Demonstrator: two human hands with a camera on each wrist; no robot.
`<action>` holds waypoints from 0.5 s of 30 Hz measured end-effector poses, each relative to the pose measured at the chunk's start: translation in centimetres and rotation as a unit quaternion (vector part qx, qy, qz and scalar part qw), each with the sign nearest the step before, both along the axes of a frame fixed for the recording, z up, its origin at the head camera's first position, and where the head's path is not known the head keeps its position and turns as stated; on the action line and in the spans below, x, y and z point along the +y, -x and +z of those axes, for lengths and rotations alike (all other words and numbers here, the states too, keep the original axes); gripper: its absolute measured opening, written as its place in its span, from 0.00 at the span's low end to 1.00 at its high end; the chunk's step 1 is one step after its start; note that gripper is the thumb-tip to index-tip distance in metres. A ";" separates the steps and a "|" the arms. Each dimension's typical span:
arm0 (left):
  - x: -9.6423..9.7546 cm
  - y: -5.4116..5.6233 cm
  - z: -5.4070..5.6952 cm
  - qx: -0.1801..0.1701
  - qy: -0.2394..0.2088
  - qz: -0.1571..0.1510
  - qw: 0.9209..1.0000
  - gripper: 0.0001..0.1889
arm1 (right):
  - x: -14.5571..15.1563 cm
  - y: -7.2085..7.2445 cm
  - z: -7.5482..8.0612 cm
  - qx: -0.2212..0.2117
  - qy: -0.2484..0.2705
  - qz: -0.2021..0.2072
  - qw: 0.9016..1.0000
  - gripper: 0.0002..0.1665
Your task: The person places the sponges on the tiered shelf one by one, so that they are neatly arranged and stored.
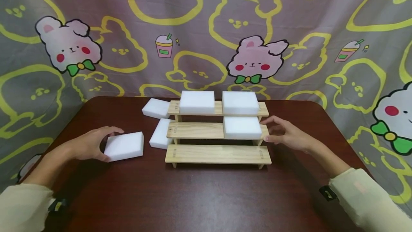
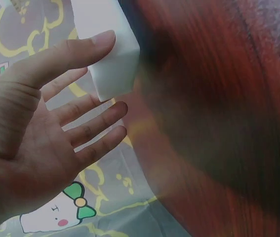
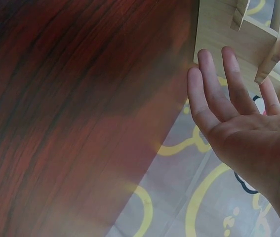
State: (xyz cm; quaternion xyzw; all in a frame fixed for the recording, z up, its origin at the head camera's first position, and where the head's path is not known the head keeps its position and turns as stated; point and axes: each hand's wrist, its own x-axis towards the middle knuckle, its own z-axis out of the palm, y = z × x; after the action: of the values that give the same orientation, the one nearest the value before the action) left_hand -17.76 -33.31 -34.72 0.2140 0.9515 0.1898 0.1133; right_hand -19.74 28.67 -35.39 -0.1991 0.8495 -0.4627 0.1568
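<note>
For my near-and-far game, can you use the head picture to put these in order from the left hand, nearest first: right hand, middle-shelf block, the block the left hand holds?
1. Held block: in the left hand.
2. Middle-shelf block: on the right half of the middle shelf.
3. Right hand: over by that shelf's right end.

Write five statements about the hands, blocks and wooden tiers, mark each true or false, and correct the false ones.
1. The left hand grips a white block. True.
2. The right hand grips a block. False: it holds no block and is at the right end of the middle tier.
3. The top tier carries two blocks. True.
4. The bottom tier carries three blocks. False: it carries none.
5. A patterned cloth hangs behind the table. True.
</note>
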 end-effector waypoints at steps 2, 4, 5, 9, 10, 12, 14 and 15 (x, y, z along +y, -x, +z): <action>-0.1 0.0 0.2 0.017 -0.005 -0.001 1.000 0.47 | 0.0 0.0 0.0 0.003 0.000 0.000 1.000 0.30; 0.0 0.0 0.4 0.031 -0.009 0.000 0.999 0.47 | 0.0 0.0 0.0 0.005 0.000 0.000 1.000 0.30; 0.0 -0.1 0.5 0.038 -0.012 0.000 0.999 0.47 | 0.0 0.0 0.0 0.006 0.000 0.000 1.000 0.30; 0.4 -0.1 0.8 0.052 -0.020 0.003 0.998 0.47 | 0.0 0.0 0.0 0.006 0.002 0.001 1.000 0.30; 0.5 -0.1 0.8 0.055 -0.024 0.002 0.998 0.46 | 0.0 0.0 0.0 0.004 0.002 0.002 1.000 0.30; 0.6 -0.1 0.9 0.062 -0.034 -0.001 0.997 0.45 | 0.0 0.0 0.0 0.003 0.001 0.002 1.000 0.30; 0.8 -0.1 1.0 0.066 -0.049 -0.005 0.997 0.44 | 0.0 0.0 0.0 0.002 0.001 0.003 1.000 0.30; 0.8 -0.1 1.1 0.067 -0.056 -0.006 0.996 0.44 | 0.0 0.0 0.0 0.002 0.000 0.003 1.000 0.30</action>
State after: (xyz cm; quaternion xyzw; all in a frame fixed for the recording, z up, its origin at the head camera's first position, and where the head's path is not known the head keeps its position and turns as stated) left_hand -17.66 -32.51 -33.63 0.2381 0.9436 0.2270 0.0385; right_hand -19.78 28.71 -35.40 -0.2028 0.8492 -0.4619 0.1563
